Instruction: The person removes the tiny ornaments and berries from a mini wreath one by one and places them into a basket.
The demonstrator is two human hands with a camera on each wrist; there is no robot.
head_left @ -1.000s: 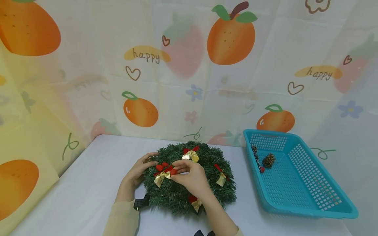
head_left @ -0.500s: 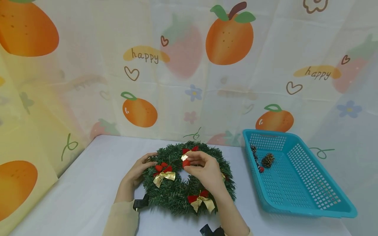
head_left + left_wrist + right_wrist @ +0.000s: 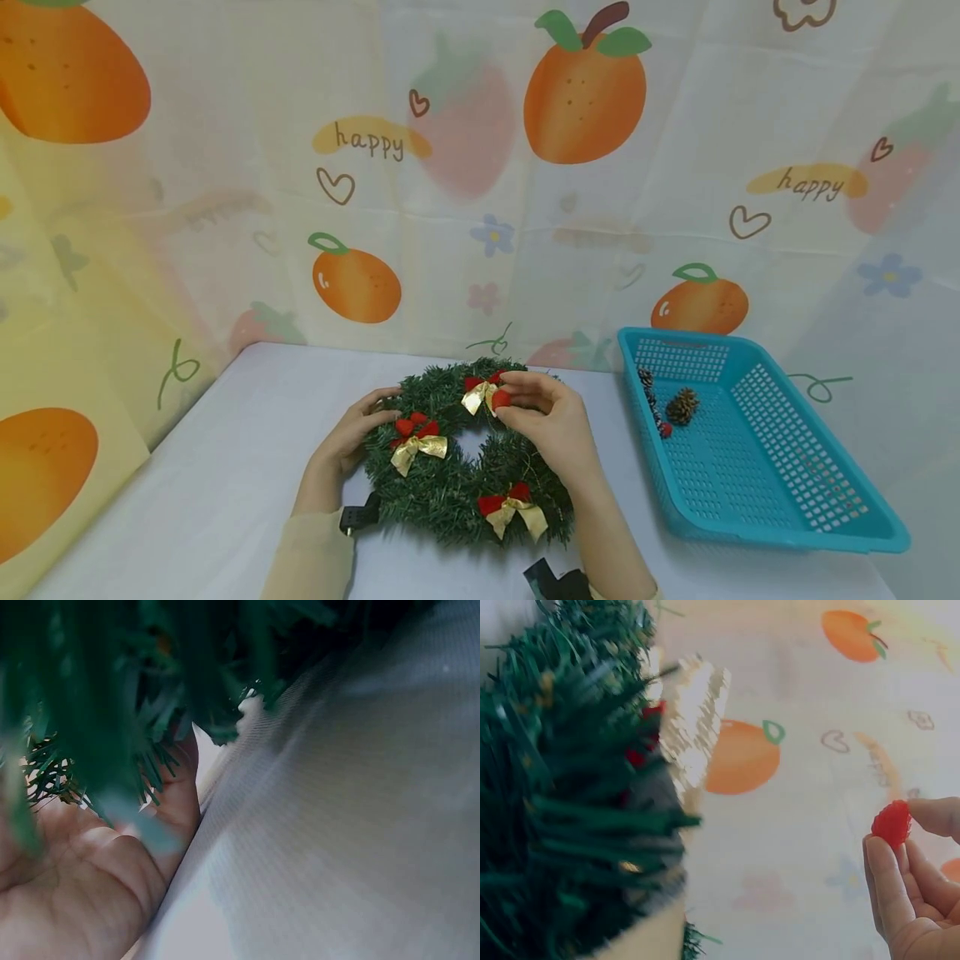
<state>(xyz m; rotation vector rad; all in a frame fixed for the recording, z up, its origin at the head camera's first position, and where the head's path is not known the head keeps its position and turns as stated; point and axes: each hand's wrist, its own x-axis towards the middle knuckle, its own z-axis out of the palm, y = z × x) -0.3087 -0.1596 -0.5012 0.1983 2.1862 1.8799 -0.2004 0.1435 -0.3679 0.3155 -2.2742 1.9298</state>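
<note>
A green wreath (image 3: 442, 504) of artificial pine lies on the table, dressed with red and gold bows. My left hand (image 3: 352, 429) grips its left edge; in the left wrist view the palm (image 3: 82, 892) is partly hidden under the needles. Between thumb and fingertips, my right hand (image 3: 555, 425) pinches a small red berry (image 3: 892, 823) with a bumpy, raspberry-like skin. It is over the back of the wreath, right beside the far bow (image 3: 476, 398). Several red berries (image 3: 406, 427) sit by the left bow (image 3: 420, 450). A third bow (image 3: 513, 508) is at the front right.
A blue plastic basket (image 3: 750, 475) stands at the right, with a pine cone (image 3: 682, 407) and a smaller cone sprig with a red berry along its left wall. White cloth (image 3: 225, 500) covers the table; a fruit-print curtain (image 3: 480, 250) hangs behind.
My right hand has moved right and back with the red berry, from the left bow to beside the far bow. My left hand has kept its place on the wreath.
</note>
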